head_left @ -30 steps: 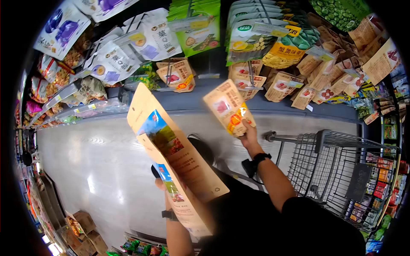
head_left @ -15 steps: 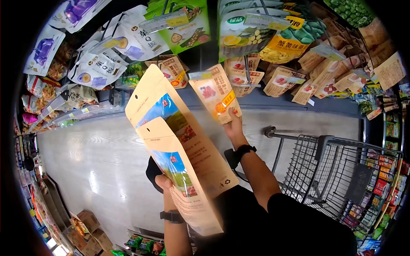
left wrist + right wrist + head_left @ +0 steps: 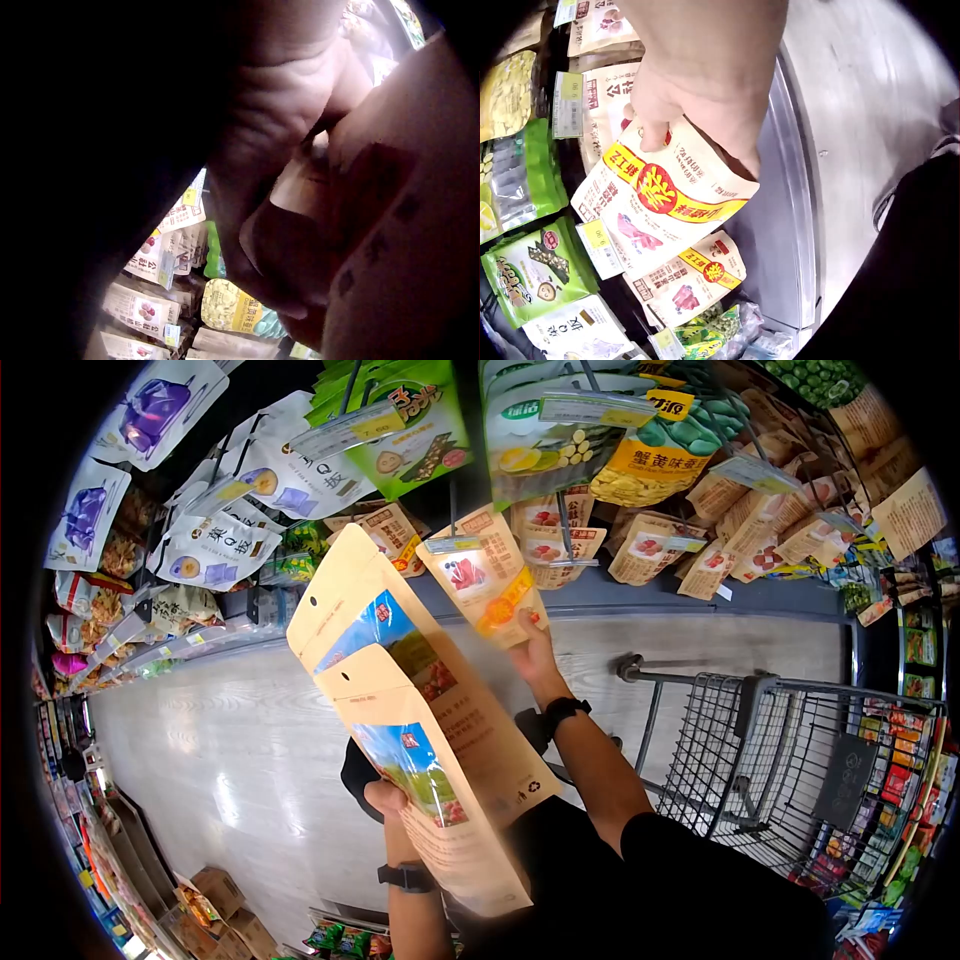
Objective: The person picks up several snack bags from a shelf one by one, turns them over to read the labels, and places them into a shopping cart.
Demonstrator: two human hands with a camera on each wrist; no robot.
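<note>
My left hand (image 3: 385, 800) grips two large kraft-paper pouches, thumb on the front pouch (image 3: 430, 770); the rear pouch (image 3: 375, 625) stands taller behind it. In the left wrist view, the fingers of this hand (image 3: 277, 112) curl around the dim pouch material. With thumb and fingers my right hand (image 3: 537, 655) pinches the bottom end of a smaller kraft snack pouch (image 3: 475, 572), marked by a yellow band and a red-and-pink picture. That pouch's top lies behind a price tag (image 3: 452, 544) on the rack. A similar pouch (image 3: 686, 281) hangs beside it.
Green snack bags (image 3: 420, 435), white bags (image 3: 300, 465) and more kraft pouches (image 3: 650, 550) hang on the rack ahead. A wire shopping cart (image 3: 780, 760) stands at my right. Cardboard boxes (image 3: 220, 905) sit on the floor at the lower left.
My right hand has moved left and up with the snack pouch, bringing its top behind the price tag. The front large pouch now shows more of its face; the left hand keeps its grip.
</note>
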